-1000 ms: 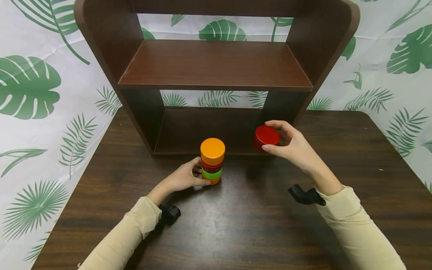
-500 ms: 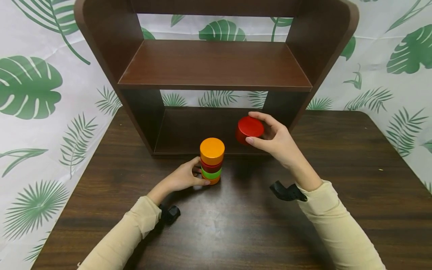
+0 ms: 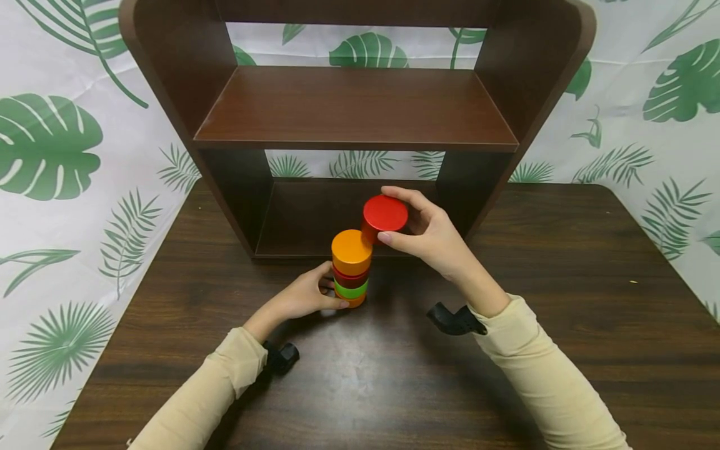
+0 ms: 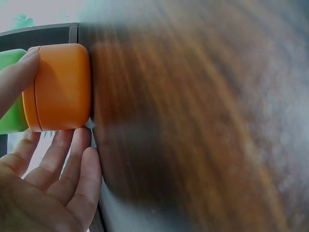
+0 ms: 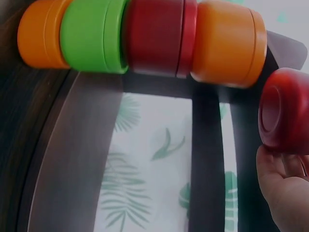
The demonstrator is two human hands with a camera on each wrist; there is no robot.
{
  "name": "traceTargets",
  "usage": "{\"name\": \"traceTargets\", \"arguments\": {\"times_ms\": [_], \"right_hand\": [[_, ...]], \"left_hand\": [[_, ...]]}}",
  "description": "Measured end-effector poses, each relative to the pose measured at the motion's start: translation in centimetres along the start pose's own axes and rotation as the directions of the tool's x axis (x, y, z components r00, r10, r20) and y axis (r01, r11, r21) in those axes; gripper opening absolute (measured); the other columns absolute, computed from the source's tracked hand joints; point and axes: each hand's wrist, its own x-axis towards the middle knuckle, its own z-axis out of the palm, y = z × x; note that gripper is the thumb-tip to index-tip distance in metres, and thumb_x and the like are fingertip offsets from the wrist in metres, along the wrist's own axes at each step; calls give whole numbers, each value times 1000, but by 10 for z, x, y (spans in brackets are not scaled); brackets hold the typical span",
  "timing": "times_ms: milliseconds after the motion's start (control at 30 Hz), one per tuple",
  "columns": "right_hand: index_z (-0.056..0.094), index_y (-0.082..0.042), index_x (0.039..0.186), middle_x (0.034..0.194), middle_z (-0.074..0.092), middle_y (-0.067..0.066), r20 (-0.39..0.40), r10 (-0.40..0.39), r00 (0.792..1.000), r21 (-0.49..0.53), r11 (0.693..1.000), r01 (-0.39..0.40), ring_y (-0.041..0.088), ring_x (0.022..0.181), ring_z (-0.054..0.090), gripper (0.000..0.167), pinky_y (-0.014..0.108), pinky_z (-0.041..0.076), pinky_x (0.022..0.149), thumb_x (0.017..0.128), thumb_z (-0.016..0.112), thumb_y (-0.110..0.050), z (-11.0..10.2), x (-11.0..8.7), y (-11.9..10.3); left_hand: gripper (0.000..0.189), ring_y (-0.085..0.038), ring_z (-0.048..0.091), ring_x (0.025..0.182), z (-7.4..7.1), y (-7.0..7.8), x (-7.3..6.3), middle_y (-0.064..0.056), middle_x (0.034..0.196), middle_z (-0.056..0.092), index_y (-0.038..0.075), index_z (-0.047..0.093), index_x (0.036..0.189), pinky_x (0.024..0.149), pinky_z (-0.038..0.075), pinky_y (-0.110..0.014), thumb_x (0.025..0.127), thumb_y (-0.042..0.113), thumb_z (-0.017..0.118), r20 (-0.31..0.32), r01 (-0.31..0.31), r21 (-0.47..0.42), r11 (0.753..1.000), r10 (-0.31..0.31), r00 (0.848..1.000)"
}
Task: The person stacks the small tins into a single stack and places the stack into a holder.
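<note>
Round lidded jars stand in an upright stack on the table. From the bottom up come an orange jar (image 4: 63,87), a green jar (image 5: 91,36), a dark red jar (image 5: 154,36) and another orange jar (image 3: 351,251). My left hand (image 3: 300,294) holds the stack at its base, thumb on one side of the lowest jar and fingers on the other. A red jar (image 3: 385,214) is held in the air by my right hand (image 3: 430,234), between thumb and fingers. It is just above and right of the stack's top; the right wrist view shows its underside apart from the top lid.
A dark brown shelf unit (image 3: 360,106) stands right behind the stack, its lower board's front edge close to the jars. The wooden table (image 3: 360,387) stretches to both sides. Leaf-patterned cloth (image 3: 53,250) hangs behind. Black camera mounts sit at both wrists.
My right hand has carried the red jar leftward from the right end of the shelf to beside the stack's top, lifting it slightly at first. The left hand and the stack have stayed in place.
</note>
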Motion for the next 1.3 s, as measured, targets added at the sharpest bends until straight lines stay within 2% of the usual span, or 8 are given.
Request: {"name": "traceTargets", "arguments": {"times_ms": [133,367,667,1033,1300], "right_hand": [[44,-10,140,136,49,6,30,-1,1000,-33,999,2,20,114,55,62,21,48,97,83,69,0,8,1,-1],[46,-11,138,136,49,5,58,-11,998,-59,998,15,21,116,54,61,40,44,106,83,71,-3,16,2,-1],[48,-12,138,135,50,4,82,-14,997,-62,998,19,20,117,54,61,33,45,105,82,72,-4,21,2,0],[48,-12,138,136,50,5,106,-40,994,-59,997,46,20,117,54,62,40,44,106,82,72,-3,28,5,4],[47,-12,139,138,51,6,122,-45,991,-29,998,49,22,116,56,63,42,45,104,82,74,-12,30,5,6]], "left_hand": [[63,-32,55,120,0,0,0,-13,134,54,10,43,136,99,49,-45,83,25,74,3,-2,-1,1000,2,1000],[64,-32,55,120,-1,0,0,-13,134,54,10,42,137,98,49,-45,84,25,74,9,-2,-4,1000,2,1000],[62,-31,56,119,0,0,1,-13,133,55,10,43,136,99,49,-46,84,25,74,9,-12,-11,1000,13,1000],[64,-32,55,121,0,0,1,-12,134,54,12,42,137,99,48,-46,83,25,75,3,5,-7,1000,-5,1000],[64,-32,55,121,0,0,1,-13,134,54,11,43,137,99,48,-47,83,25,75,3,1,-14,1000,-1,1000]]}}
